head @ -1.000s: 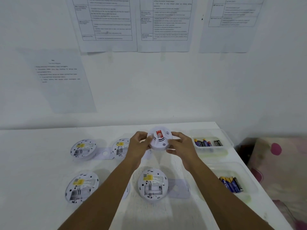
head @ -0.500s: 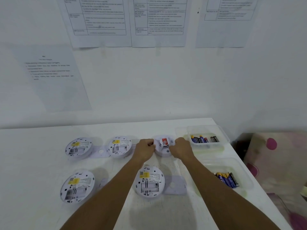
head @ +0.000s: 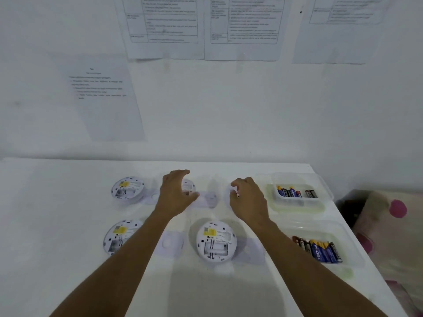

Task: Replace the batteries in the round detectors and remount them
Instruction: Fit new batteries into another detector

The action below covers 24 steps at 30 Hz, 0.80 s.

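While both arms reach out over the white table (head: 57, 213), the left hand (head: 176, 193) hangs over the middle detector (head: 189, 186) in the back row. Its fingers are bent and spread like a claw, and they hold nothing. The right hand (head: 249, 197) is close by, at the edge of the red-marked detector (head: 233, 192), which is white with a bit of red on it. That hand hides most of it and the picture is blurry there, so I cannot tell if the fingers grip it or only touch it. Between the two hands a small white mounting plate (head: 210, 199) lies flat on the table.

Three more detectors lie with their backs up. They are the back left detector (head: 127, 190), the front left detector (head: 117, 236), partly under the left arm, and the front middle detector (head: 216, 241). Each one is round and white, with a yellow sticker near the top. The front middle one also shows little dark holes round its rim and a battery slot lower down.

On the right stand two clear trays. The back tray (head: 297, 178) holds some blue and black batteries (head: 294, 192). The front tray (head: 350, 248) holds a row of batteries (head: 318, 248), blue, yellow and black.
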{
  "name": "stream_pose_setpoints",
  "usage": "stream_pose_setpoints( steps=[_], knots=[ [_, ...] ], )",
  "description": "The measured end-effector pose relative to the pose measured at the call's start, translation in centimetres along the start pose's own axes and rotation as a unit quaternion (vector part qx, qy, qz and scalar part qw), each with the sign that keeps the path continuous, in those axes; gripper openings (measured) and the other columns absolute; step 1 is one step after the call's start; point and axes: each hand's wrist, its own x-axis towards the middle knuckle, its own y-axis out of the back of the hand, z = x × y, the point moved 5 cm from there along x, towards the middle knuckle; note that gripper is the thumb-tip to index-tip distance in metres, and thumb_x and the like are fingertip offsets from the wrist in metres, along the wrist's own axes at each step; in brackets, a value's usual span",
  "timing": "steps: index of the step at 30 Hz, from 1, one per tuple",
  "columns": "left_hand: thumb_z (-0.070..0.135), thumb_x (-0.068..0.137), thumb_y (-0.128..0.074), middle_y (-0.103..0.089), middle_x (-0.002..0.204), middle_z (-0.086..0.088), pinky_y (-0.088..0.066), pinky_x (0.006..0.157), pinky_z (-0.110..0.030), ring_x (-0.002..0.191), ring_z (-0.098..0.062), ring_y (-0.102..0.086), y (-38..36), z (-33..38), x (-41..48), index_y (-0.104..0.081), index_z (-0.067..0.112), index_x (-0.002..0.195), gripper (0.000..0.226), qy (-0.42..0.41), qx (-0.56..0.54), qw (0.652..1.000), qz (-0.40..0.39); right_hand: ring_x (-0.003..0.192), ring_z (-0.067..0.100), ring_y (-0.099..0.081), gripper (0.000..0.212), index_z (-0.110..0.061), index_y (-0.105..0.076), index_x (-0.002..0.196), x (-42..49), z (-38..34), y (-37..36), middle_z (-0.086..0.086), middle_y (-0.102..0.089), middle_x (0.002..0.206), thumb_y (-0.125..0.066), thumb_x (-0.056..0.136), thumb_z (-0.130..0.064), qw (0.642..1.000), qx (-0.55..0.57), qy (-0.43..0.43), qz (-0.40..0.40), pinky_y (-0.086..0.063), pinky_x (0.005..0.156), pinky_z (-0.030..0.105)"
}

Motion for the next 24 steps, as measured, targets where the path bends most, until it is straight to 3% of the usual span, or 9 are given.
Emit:
stream_pose_setpoints(
  steps=[3,5,11,14,16,19,21,22,24],
  knots=[
    [0.041,0.067,-0.087,-0.032,0.156,-0.008,-0.023,0.115,-0.039,0.144,-0.028,-0.022,0.6,-2.9,0.4,-0.028,0.017,0.151,0.106,0.046,0.078,0.992,-0.085,0.089,0.015,-0.062,0.023,-0.018,-0.065,0.113,0.3,-2.2,-1.7,0.000,-0.065,0.104,-0.054,0.093,-0.021,0.996,0.071,0.022,-0.055,-0.053,0.080,0.033],
    [0.039,0.068,-0.087,-0.030,0.157,-0.010,-0.025,0.114,-0.039,0.144,-0.029,-0.024,0.5,-4.0,0.8,-0.019,0.014,0.154,0.113,0.051,0.076,0.987,-0.133,0.082,0.014,-0.062,0.022,-0.017,-0.066,0.112,0.7,-3.4,-3.2,0.002,-0.070,0.102,-0.055,0.093,-0.020,0.991,0.102,0.011,-0.085,-0.055,0.078,0.031],
    [0.027,0.065,-0.091,-0.035,0.149,-0.007,-0.032,0.105,-0.021,0.136,-0.019,-0.038,1.2,-5.6,1.3,-0.026,0.008,0.151,0.109,-0.031,-0.029,0.992,-0.120,0.108,0.022,-0.064,0.038,-0.010,-0.059,0.128,2.1,-6.0,-7.2,0.008,-0.065,0.122,-0.059,0.094,-0.026,0.977,0.161,-0.077,-0.114,-0.050,0.096,0.033],
    [0.020,0.061,-0.093,-0.040,0.142,-0.001,-0.043,0.106,-0.027,0.130,-0.014,-0.044,1.7,-6.0,1.0,-0.029,0.013,0.149,0.109,-0.063,-0.163,0.979,-0.105,0.081,0.024,-0.070,0.032,-0.007,-0.062,0.120,2.2,-6.5,-8.5,0.014,-0.072,0.100,-0.065,0.091,-0.018,0.927,0.326,-0.159,-0.097,-0.060,0.080,0.042],
    [0.014,0.062,-0.093,-0.043,0.140,0.005,-0.047,0.100,-0.021,0.129,-0.010,-0.048,2.0,-6.3,0.8,-0.026,0.017,0.150,0.111,-0.039,-0.254,0.959,-0.118,0.077,0.028,-0.069,0.028,-0.004,-0.062,0.117,1.7,-6.9,-8.8,0.016,-0.071,0.092,-0.064,0.091,-0.011,0.883,0.420,-0.189,-0.089,-0.060,0.077,0.044],
    [0.036,0.078,-0.079,-0.051,0.143,0.002,-0.048,0.103,-0.031,0.125,-0.013,-0.055,1.8,-6.8,0.8,-0.031,0.022,0.149,0.087,0.059,-0.410,0.897,-0.154,0.090,0.033,-0.070,0.023,-0.006,-0.063,0.114,0.7,-7.6,-8.3,0.019,-0.072,0.097,-0.063,0.092,-0.009,0.841,0.504,-0.183,-0.075,-0.059,0.081,0.045],
    [0.051,0.094,-0.050,-0.057,0.139,-0.012,-0.047,0.105,-0.040,0.124,-0.024,-0.058,1.3,-5.8,0.6,-0.046,0.011,0.142,0.062,0.104,-0.554,0.804,-0.191,0.093,0.032,-0.070,0.021,-0.008,-0.063,0.113,0.1,-8.0,-8.0,0.018,-0.072,0.100,-0.063,0.092,-0.010,0.834,0.519,-0.174,-0.067,-0.059,0.081,0.044],
    [0.053,0.098,-0.036,-0.060,0.135,-0.016,-0.049,0.102,-0.040,0.123,-0.028,-0.058,1.1,-5.3,0.5,-0.051,0.008,0.137,0.061,0.141,-0.616,0.750,-0.197,0.092,0.030,-0.070,0.021,-0.008,-0.063,0.112,-0.1,-8.2,-7.9,0.017,-0.072,0.100,-0.063,0.092,-0.010,0.839,0.514,-0.168,-0.059,-0.060,0.080,0.043],
    [0.054,0.101,-0.022,-0.062,0.131,-0.019,-0.049,0.096,-0.042,0.122,-0.032,-0.059,0.8,-4.7,0.4,-0.055,0.008,0.133,0.065,0.206,-0.676,0.681,-0.191,0.088,0.024,-0.071,0.019,-0.010,-0.066,0.110,-0.3,-8.3,-7.4,0.012,-0.072,0.098,-0.064,0.091,-0.009,0.861,0.485,-0.151,-0.025,-0.061,0.075,0.039]
  ],
)
